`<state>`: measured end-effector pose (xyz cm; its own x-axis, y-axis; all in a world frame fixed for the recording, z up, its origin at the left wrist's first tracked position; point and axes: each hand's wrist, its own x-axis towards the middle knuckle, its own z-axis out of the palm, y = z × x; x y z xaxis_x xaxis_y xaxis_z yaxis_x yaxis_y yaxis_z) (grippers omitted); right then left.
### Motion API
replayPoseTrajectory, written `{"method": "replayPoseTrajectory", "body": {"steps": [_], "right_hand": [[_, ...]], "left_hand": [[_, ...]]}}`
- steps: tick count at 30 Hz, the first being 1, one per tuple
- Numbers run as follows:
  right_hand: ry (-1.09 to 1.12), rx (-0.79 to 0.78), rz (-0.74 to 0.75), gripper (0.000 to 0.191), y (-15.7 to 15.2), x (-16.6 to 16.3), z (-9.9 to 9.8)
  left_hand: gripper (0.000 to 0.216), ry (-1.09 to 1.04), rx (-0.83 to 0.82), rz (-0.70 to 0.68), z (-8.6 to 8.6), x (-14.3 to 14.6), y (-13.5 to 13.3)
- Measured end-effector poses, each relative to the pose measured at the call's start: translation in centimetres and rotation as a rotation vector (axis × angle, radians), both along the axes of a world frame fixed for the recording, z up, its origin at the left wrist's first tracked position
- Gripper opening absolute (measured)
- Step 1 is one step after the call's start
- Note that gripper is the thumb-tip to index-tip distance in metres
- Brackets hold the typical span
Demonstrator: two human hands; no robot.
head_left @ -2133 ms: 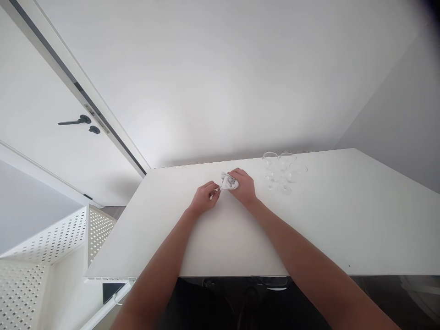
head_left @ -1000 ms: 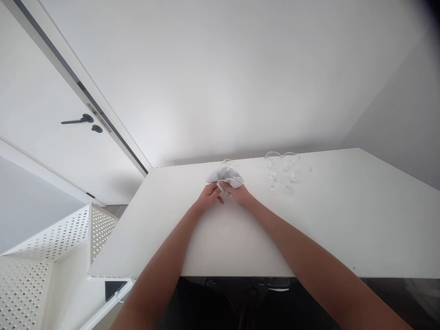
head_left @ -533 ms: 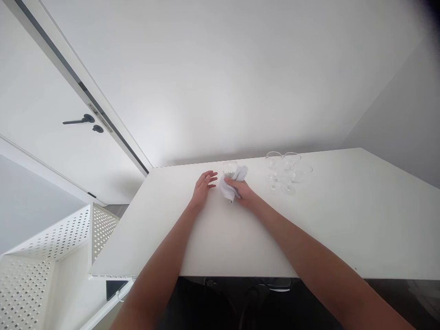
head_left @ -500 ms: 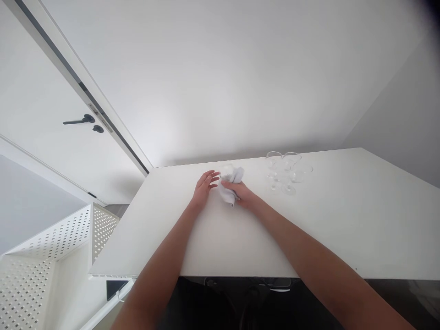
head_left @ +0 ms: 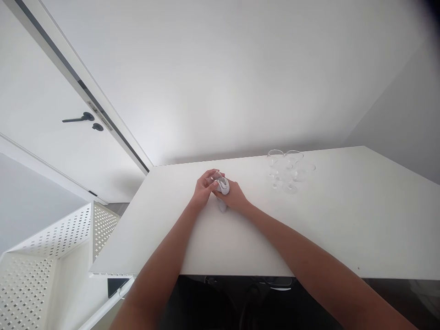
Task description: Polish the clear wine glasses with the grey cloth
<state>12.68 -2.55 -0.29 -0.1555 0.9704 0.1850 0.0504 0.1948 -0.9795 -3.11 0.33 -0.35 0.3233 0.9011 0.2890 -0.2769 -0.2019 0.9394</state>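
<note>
Over the white tabletop (head_left: 227, 243), my left hand (head_left: 202, 190) has its fingers wrapped round the side of a clear wine glass (head_left: 216, 176). My right hand (head_left: 237, 197) is closed on a white cloth (head_left: 224, 187), which is pressed against the glass on its right. One end of the cloth hangs below the hands. The two hands meet at the glass, and its lower part is hidden behind fingers and cloth.
Several clear stemmed glasses (head_left: 290, 174) stand close together on the table, right of my hands near the back wall. A door with a black handle (head_left: 79, 118) is at the left. White perforated panels (head_left: 51, 238) stand at the lower left.
My left hand has closed from spread fingers onto the glass. My right hand has moved left with the cloth, and the glass now tilts toward the left hand.
</note>
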Motion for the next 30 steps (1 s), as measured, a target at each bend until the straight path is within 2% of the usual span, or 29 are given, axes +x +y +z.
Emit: {"method": "replayPoseTrajectory", "body": {"steps": [2, 6, 8, 11, 13, 15, 17, 20, 22, 27, 30], "right_hand": [[0.101, -0.117, 0.102, 0.032, -0.3, 0.3, 0.7], [0.401, -0.501, 0.460, 0.039, -0.9, 1.4, 1.8], [0.417, -0.552, 0.516, 0.040, -0.9, 1.6, 1.9], [0.324, -0.399, 0.426, 0.040, -0.6, 1.1, 1.1], [0.212, -0.244, 0.276, 0.037, -0.2, 0.5, 0.6], [0.132, -0.164, 0.137, 0.034, 0.1, 0.3, 0.3], [0.172, -0.228, 0.150, 0.036, 0.1, 0.5, 0.5], [0.334, -0.428, 0.345, 0.044, -0.2, 1.2, 1.2], [0.370, -0.445, 0.393, 0.048, -0.3, 1.4, 1.4], [0.181, -0.139, 0.167, 0.042, 0.3, 0.4, 0.3], [0.221, -0.130, 0.055, 0.044, 1.0, 0.2, -0.6]], "left_hand": [[0.055, -0.012, -0.020, 0.015, 0.0, -0.2, 0.1], [0.060, -0.043, -0.048, -0.013, -0.2, -0.7, 0.3], [0.065, -0.060, -0.041, -0.054, -0.2, -0.8, 0.3], [0.062, -0.067, -0.038, -0.049, -0.3, -0.7, 0.3], [0.056, -0.057, -0.056, 0.016, -0.3, -0.6, 0.4], [0.053, -0.044, -0.091, 0.076, -0.3, -0.4, 0.5], [0.051, -0.045, -0.118, 0.090, -0.4, -0.4, 0.7], [0.055, -0.064, -0.111, 0.038, -0.5, -0.7, 0.8], [0.061, -0.070, -0.088, 0.021, -0.5, -0.8, 0.8], [0.054, -0.101, -0.091, 0.132, -0.4, -0.7, 0.9], [0.053, -0.157, -0.095, 0.164, -0.4, -0.7, 1.1]]}}
